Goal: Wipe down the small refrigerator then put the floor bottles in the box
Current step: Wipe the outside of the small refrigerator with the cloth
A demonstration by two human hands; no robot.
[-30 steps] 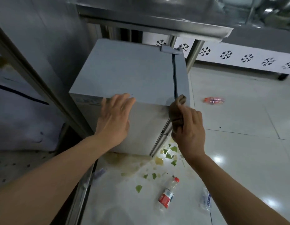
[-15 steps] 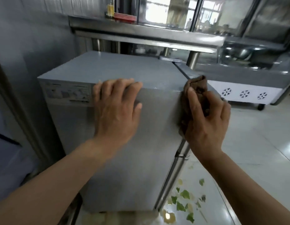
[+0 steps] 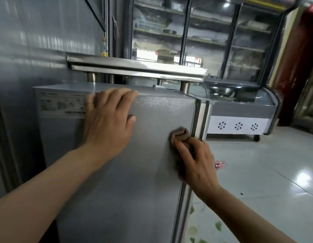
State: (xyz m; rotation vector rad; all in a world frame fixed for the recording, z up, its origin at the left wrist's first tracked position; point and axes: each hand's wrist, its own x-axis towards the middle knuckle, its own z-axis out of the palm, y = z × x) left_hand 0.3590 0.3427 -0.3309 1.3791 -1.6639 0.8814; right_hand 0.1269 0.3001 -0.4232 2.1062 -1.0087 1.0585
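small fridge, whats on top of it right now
Only the left hand shows there, its fingers hooked over the top front edge of the small refrigerator. A steel counter overhangs the back. The top is seen edge-on, so most of its surface is hidden.

Glossy tiled floor (image 3: 274, 172) (reflecting light), glass-door cabinet (image 3: 204, 35).

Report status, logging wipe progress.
Left hand flat on small grey refrigerator top edge. Right hand pressing brown cloth to its side. Nothing blocking.
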